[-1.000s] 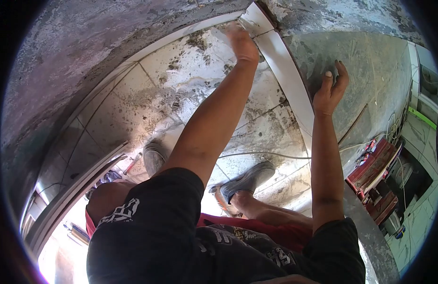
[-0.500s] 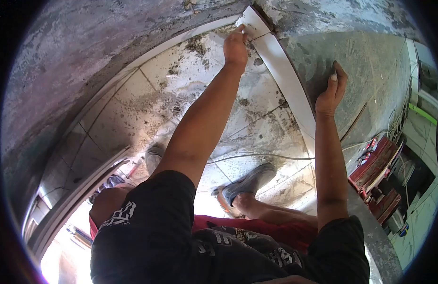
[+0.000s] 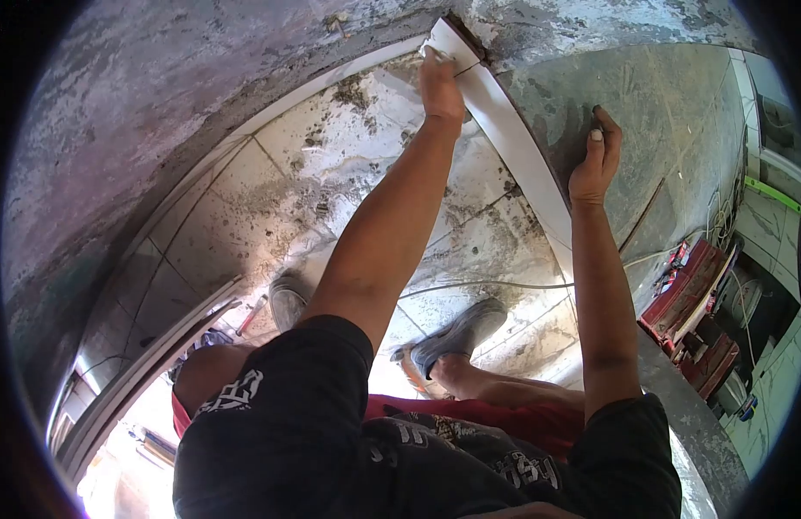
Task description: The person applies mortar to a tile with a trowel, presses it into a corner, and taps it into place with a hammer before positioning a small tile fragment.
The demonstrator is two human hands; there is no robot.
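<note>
My left hand [image 3: 441,89] reaches to the corner, its fingers stretched out against the end of a white tile strip [image 3: 508,121]. The strip runs along the edge of a grey slab [image 3: 651,112], and a thin joint crosses it close to my fingers. Pale, ragged material [image 3: 433,48] shows by my fingertips. Over the slab's near edge, my right hand [image 3: 596,163] is raised with thumb and fingers loosely curved and apart, nothing seen in it.
Dirty floor tiles [image 3: 331,164] lie below, with a cable [image 3: 469,284] across them near my shoe [image 3: 461,333]. A red toolbox [image 3: 690,285] stands at the right, near a green level [image 3: 772,195]. A hammer [image 3: 251,316] lies by my other foot.
My left fingers, bent at the strip's end before, are now straighter and laid against it. My right hand keeps nearly the same pose. The whole view has shifted slightly.
</note>
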